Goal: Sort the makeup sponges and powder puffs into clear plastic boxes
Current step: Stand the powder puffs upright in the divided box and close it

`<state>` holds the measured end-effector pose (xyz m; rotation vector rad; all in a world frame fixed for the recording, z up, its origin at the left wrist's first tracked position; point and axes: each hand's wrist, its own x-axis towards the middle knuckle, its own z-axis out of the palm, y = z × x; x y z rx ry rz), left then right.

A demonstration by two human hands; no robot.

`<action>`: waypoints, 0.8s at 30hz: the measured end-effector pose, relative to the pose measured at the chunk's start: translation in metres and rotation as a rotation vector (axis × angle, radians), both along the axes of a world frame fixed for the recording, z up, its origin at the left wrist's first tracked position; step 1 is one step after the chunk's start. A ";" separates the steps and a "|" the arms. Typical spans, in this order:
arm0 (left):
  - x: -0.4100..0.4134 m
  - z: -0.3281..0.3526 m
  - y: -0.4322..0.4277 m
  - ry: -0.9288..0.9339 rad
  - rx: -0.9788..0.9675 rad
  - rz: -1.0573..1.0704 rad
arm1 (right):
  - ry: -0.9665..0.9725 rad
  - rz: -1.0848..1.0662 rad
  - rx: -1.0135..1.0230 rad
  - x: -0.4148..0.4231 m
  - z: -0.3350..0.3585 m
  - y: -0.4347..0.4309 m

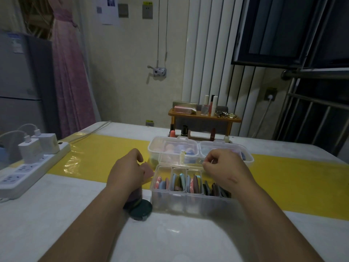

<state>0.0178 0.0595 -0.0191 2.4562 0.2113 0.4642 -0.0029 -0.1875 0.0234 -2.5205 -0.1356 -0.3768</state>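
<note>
- Table (56, 214): white, with a yellow strip across it.
- Divided clear box (188, 200): centre front, lid (173, 160) raised behind it. Puffs (179, 181) stand on edge in its compartments.
- Two clear boxes (154, 150): just behind, side by side, with pale sponges (169, 148) inside.
- Left hand (128, 171): beside the divided box's left end, fingers curled round a pink puff (148, 170).
- Stack of puffs (140, 208): under the left wrist, dark green one lowest.
- Right hand (224, 167): over the box's right end, fingers curled at the lid's edge. Whether they pinch it cannot be told.
- Power strip (28, 167): far left, chargers plugged in.
</note>
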 end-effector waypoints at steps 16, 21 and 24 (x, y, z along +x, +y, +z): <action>-0.008 0.015 -0.016 -0.339 -0.434 -0.117 | -0.017 0.022 0.052 0.001 -0.001 0.002; -0.009 0.015 -0.019 -0.321 -0.636 -0.268 | -0.029 0.081 0.123 0.000 -0.002 0.005; -0.011 0.014 -0.022 -0.258 -0.675 -0.374 | -0.025 0.139 0.175 -0.001 -0.002 0.007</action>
